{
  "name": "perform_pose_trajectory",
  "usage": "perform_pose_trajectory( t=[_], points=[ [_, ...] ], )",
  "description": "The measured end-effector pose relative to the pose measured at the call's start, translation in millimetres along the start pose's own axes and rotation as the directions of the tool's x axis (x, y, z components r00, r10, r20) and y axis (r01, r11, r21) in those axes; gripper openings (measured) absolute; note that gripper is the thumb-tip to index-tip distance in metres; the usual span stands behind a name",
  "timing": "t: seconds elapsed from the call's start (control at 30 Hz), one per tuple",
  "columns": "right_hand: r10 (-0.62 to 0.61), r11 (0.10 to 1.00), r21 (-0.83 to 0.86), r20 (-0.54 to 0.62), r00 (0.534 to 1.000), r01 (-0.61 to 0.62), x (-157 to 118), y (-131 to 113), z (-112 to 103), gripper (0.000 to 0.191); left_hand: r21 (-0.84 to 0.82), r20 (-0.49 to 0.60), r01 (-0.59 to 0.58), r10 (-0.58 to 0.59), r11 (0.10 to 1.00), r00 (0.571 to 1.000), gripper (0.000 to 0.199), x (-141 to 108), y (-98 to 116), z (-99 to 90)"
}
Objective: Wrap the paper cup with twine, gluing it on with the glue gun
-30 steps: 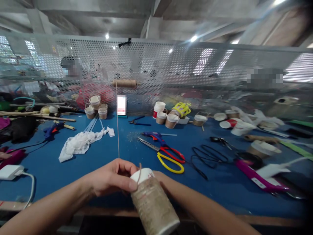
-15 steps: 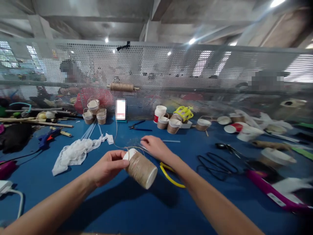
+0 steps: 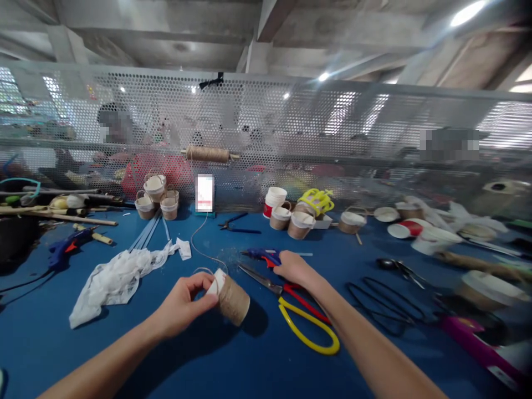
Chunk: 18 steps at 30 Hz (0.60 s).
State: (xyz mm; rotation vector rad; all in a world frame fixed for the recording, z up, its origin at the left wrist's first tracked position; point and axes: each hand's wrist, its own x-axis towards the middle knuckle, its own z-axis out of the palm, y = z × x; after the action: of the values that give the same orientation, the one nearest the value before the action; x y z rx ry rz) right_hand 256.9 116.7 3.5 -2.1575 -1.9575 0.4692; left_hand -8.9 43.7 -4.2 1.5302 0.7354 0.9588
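My left hand (image 3: 193, 299) pinches the white rim of a paper cup (image 3: 233, 301) wrapped in brown twine. The cup is tilted, its base toward the right. A loose strand of twine (image 3: 199, 244) runs from it toward the back of the table. My right hand (image 3: 293, 266) is closed round the rear of a blue hot glue gun (image 3: 261, 254) with a red trigger, its nozzle pointing left. Just below lie large scissors (image 3: 307, 332) with one red and one yellow handle, partly under my right forearm.
Twine-wrapped cups (image 3: 155, 188) stand at the back left, and more (image 3: 301, 221) at the back right. Crumpled white fabric (image 3: 112, 277) and another blue glue gun (image 3: 66, 246) lie left. Pliers (image 3: 239, 227), a black cord (image 3: 382, 305) and a twine spool (image 3: 208, 154) on the mesh are around.
My right hand has moved right and now grips the blue glue gun. The scissors are more fully in view. My left hand and the cup sit slightly lower and further left.
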Motion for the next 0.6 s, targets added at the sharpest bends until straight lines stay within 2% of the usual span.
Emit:
perform_pose_trajectory(
  t=[0.13,0.2,0.27,0.33,0.4,0.47,0.6],
  points=[
    [0.073,0.981,0.18,0.0,0.997,-0.071,-7.5,-4.1,-9.4,0.021,0.057,0.014,0.012,-0.013,0.998,1.0,0.031,-2.2,-4.3,0.0],
    [0.054,0.948,0.314,-0.034,0.998,-0.041,-19.2,-9.8,-15.5,0.028,0.048,0.02,0.022,-0.023,0.999,1.0,0.03,-2.0,-2.5,1.3],
    [0.005,0.894,0.447,-0.044,0.999,0.015,-36.0,-16.2,-22.3,0.025,0.042,0.029,0.053,-0.054,0.998,0.998,0.03,-2.4,-0.2,2.9],
    [-0.05,0.811,0.583,0.006,0.999,0.037,-55.3,-22.3,-28.5,0.017,0.051,0.036,0.105,-0.107,0.993,0.994,0.03,-3.7,1.4,4.5],
    [-0.095,0.637,0.771,0.096,0.991,-0.014,-73.8,-27.8,-32.0,0.02,0.078,0.04,0.159,-0.163,0.984,0.986,0.029,-5.3,2.0,6.0],
    [-0.127,0.558,0.829,0.128,0.984,-0.036,-88.8,-32.7,-31.2,0.024,0.118,0.049,0.193,-0.2,0.974,0.978,0.028,-6.5,2.0,7.4],
    [-0.179,0.608,0.793,0.085,0.98,0.042,-105.8,-38.6,-19.4,0.024,0.215,0.076,0.217,-0.238,0.952,0.968,0.024,-6.4,1.9,9.0]
  ],
)
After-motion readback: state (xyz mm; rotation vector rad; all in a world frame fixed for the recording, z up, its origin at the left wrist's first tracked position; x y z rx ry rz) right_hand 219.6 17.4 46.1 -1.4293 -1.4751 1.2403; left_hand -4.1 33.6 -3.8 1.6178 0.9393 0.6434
